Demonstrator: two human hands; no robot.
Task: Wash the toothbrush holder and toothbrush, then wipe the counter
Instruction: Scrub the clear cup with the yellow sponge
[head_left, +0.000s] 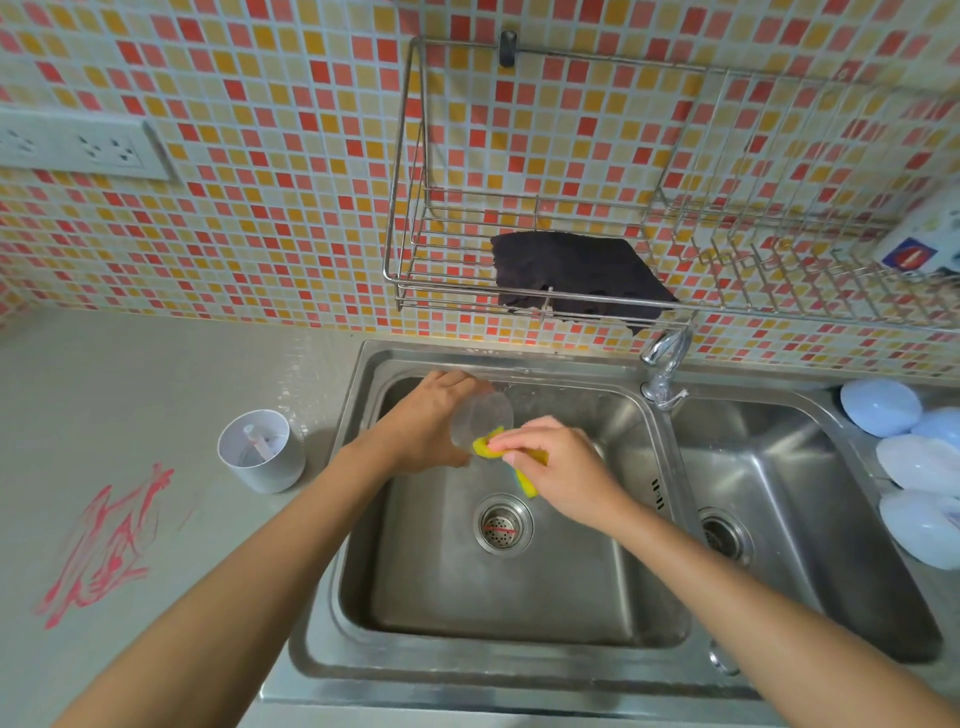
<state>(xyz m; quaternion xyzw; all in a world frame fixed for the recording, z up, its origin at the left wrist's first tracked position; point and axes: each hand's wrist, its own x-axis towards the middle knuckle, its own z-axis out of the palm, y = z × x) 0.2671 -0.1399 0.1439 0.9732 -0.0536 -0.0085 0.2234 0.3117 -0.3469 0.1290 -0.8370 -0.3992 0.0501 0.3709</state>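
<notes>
Over the sink (363, 519), the left hand (426, 426) clamps its fingers on a clear cup (483, 415), probably the holder's insert, tilted so the right hand (556, 462), pinching the yellow sponge (488, 444), reaches its rim.

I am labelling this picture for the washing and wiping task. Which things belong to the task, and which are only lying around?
Part of the job:
- clear cup in left hand
- yellow sponge in right hand
- white holder
- red smear on the counter
- dark cloth

Lying about:
- pale bowls
- power sockets
</notes>
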